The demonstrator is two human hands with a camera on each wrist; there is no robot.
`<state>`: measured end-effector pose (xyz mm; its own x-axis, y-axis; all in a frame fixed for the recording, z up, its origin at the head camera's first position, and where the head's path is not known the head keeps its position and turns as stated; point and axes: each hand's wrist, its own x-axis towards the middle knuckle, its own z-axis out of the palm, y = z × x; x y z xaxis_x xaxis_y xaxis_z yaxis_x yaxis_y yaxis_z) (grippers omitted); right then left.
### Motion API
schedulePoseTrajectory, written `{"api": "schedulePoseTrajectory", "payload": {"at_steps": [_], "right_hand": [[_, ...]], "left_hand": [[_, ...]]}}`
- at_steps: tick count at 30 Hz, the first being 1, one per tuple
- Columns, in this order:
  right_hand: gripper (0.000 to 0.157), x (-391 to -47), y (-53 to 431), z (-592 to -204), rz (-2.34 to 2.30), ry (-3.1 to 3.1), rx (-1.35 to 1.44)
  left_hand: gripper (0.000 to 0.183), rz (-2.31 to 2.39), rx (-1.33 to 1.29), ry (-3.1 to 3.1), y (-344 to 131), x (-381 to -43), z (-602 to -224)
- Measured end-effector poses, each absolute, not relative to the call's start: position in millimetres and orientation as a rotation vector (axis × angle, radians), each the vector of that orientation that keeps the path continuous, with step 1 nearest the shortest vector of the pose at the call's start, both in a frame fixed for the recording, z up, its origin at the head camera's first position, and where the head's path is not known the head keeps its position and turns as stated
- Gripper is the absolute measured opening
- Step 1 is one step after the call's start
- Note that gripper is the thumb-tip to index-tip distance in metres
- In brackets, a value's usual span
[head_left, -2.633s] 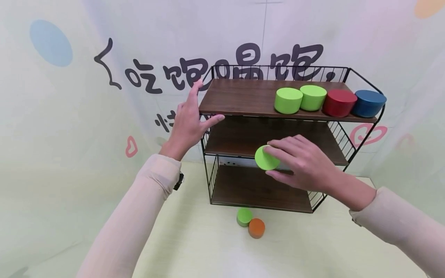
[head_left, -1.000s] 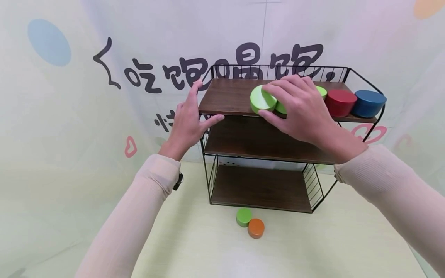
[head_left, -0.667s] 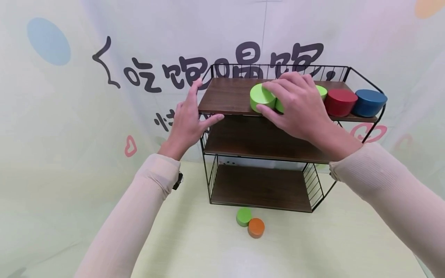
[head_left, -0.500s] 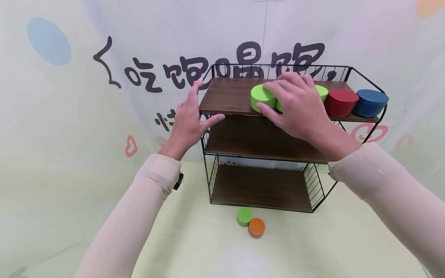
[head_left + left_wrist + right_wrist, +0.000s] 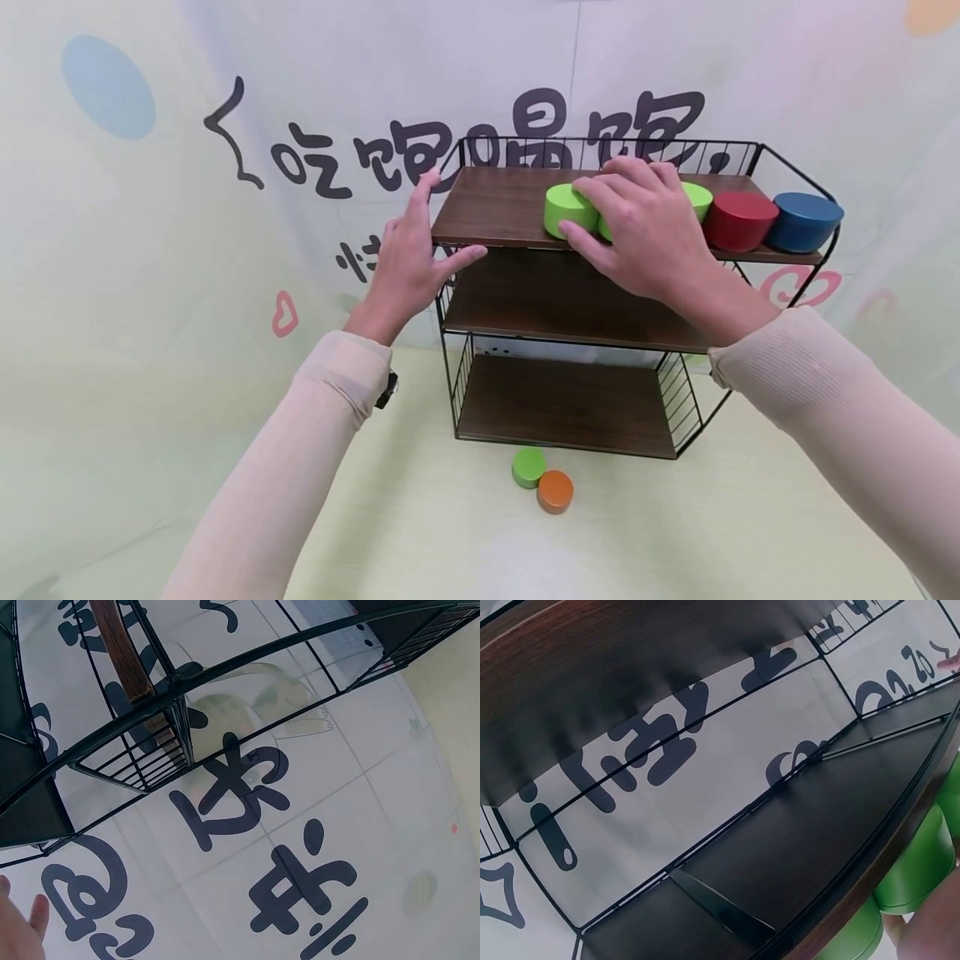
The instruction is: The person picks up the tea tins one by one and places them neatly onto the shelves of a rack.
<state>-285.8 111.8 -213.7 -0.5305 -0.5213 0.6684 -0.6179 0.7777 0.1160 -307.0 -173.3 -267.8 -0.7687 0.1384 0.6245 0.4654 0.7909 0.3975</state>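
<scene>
In the head view my right hand (image 5: 645, 229) grips a light green round tin (image 5: 564, 212), thumb at its front and fingers over its top. This tin stands upright on the top shelf (image 5: 495, 196) of a dark wood and black wire rack. Beside it, largely covered by the hand, are two more green tins, one showing behind the fingers (image 5: 697, 197). A red tin (image 5: 741, 221) and a blue tin (image 5: 806, 222) continue the row rightward. My left hand (image 5: 408, 262) is at the shelf's left front corner, thumb and forefinger spread. The right wrist view shows green tins (image 5: 915, 866) from below.
Two lower shelves, the middle one (image 5: 555, 292) and the bottom one (image 5: 562, 404), lie under the top. On the pale table (image 5: 637, 525) before the rack sit a green tin (image 5: 528, 467) and an orange tin (image 5: 555, 492), close together. A printed curtain (image 5: 337, 50) hangs behind.
My right hand has raised the green tin from in front of the middle shelf to the top shelf, left of the other green ones. Slightly tilted before, it now stands level. My left hand stays put.
</scene>
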Motion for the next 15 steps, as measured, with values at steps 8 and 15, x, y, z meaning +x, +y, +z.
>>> {"api": "schedulePoseTrajectory", "payload": {"at_steps": [8,15], "right_hand": [[0.054,-279.1,115.9,-212.6,0.212,-2.230,0.828],[0.053,-266.5,125.3,-217.3,0.285,-2.036,0.902]], "left_hand": [[0.106,-0.763,-0.413,-2.412,-174.2,-305.4,-267.5],[0.106,-0.759,-0.434,-2.403,-172.9,-305.9,-267.1]]}}
